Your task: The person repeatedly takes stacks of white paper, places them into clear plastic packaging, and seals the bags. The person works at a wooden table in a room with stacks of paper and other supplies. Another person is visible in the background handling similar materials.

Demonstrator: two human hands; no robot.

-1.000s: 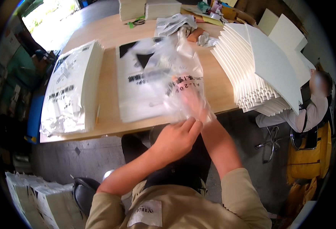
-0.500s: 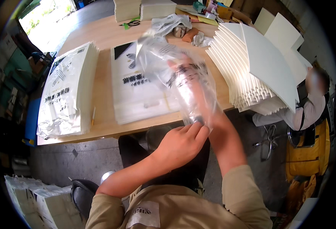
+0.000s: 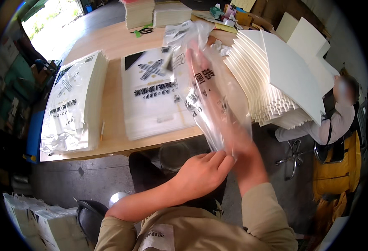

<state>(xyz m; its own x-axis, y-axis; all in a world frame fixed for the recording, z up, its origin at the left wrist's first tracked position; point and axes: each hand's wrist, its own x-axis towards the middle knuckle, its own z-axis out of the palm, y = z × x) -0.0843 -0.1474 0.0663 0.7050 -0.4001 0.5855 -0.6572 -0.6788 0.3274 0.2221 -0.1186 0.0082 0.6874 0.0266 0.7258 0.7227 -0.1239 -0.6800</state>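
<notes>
A clear printed plastic bag (image 3: 242, 115) is drawn over my right hand (image 3: 200, 60) and forearm. Seen through the film, that hand's fingers are stretched out toward the far end of the bag. My left hand (image 3: 204, 172) pinches the near edge of the bag by my right forearm, just off the table's front edge. Left of the bag lies a flat stack of matching clear printed bags (image 3: 150, 113), with pencil drawings and a dark corner.
A thick pile of filled packs (image 3: 69, 100) lies on the left of the table (image 3: 113, 79), beside a thin pencil-like stick (image 3: 103, 131). Fanned white paper (image 3: 263, 83) stands at the right. Scissors (image 3: 144, 30) lie toward the back. Another person (image 3: 338, 104) sits at the right.
My right hand has pushed farther into the bag, and the bag now stretches straighter along the forearm. My left hand has moved slightly nearer with the bag's edge.
</notes>
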